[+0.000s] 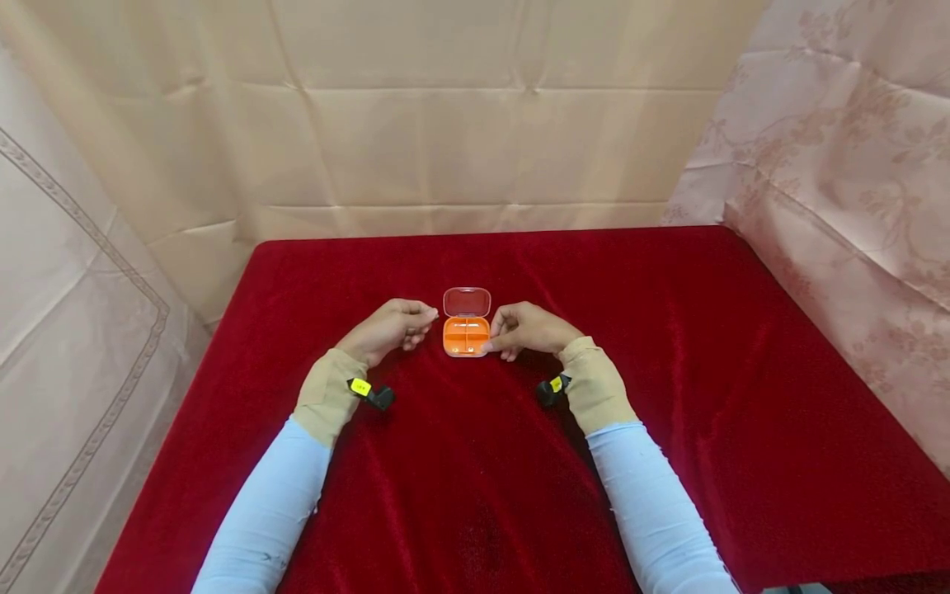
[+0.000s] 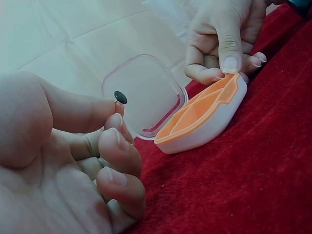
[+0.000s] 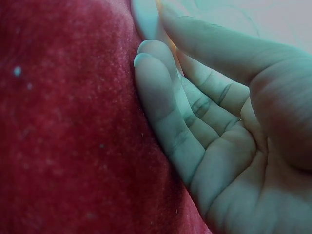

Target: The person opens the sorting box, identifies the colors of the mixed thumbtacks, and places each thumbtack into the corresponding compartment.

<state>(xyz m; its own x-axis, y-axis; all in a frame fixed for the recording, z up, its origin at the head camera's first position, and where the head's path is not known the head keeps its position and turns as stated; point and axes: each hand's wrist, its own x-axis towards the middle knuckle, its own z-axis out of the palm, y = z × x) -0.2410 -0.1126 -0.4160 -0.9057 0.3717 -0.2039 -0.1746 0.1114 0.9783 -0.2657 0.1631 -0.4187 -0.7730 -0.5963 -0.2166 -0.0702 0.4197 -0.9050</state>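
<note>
A small pill box (image 2: 195, 140) with a white outer shell and an orange divided insert lies on the red cloth. Its clear lid (image 1: 467, 302) is raised and leans back on the far side. Just left of the box, my left hand (image 1: 392, 332) pinches a thumbtack (image 2: 120, 97) with a dark round head between thumb and fingertip. My right hand (image 1: 530, 328) holds the box by its right corner, thumb on the orange rim and fingers along the side. Inside the compartments I make out nothing for certain.
Red velvet cloth (image 1: 460, 478) covers the table. A beige curtain (image 1: 445, 148) hangs behind the far edge, with a patterned pale cloth (image 1: 853, 165) on the right and a white one (image 1: 67, 289) on the left.
</note>
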